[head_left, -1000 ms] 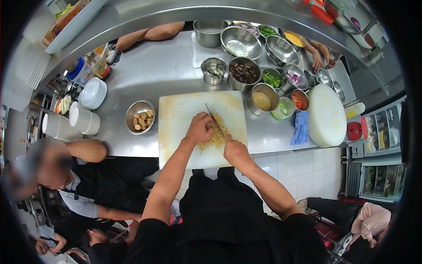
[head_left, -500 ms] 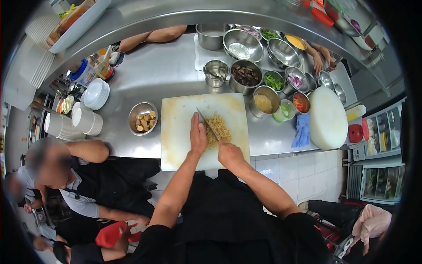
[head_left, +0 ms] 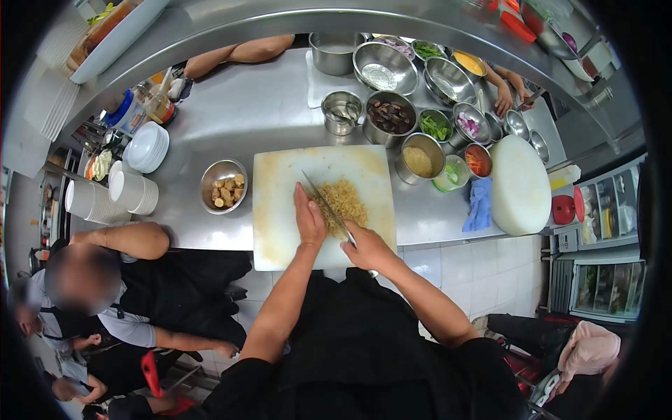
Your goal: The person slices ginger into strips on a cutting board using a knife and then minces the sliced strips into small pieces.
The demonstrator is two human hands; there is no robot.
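On the white cutting board (head_left: 276,182) lies a pile of finely chopped pale yellow food (head_left: 343,199). My right hand (head_left: 367,246) is wrapped round the handle of a knife (head_left: 323,199), whose blade points up and to the left along the pile's left side. Beside the blade, my left hand (head_left: 309,215) is flat and upright on its edge, with its fingers stretched out and holding nothing. A metal bowl (head_left: 208,194) with knobbly light brown pieces (head_left: 227,192) stands left of the board.
Metal bowls and pots of ingredients, one with dark pieces (head_left: 390,116), fill the back right. A blue cloth (head_left: 479,204) lies near a round white board (head_left: 520,184). White bowls (head_left: 131,192) are stacked at left. A co-worker's arm (head_left: 133,240) rests at the counter's left edge.
My left hand has gone from bent fingers at the pile to a flat hand left of it. The knife has shifted left, and the chopped food is gathered into a more compact pile.
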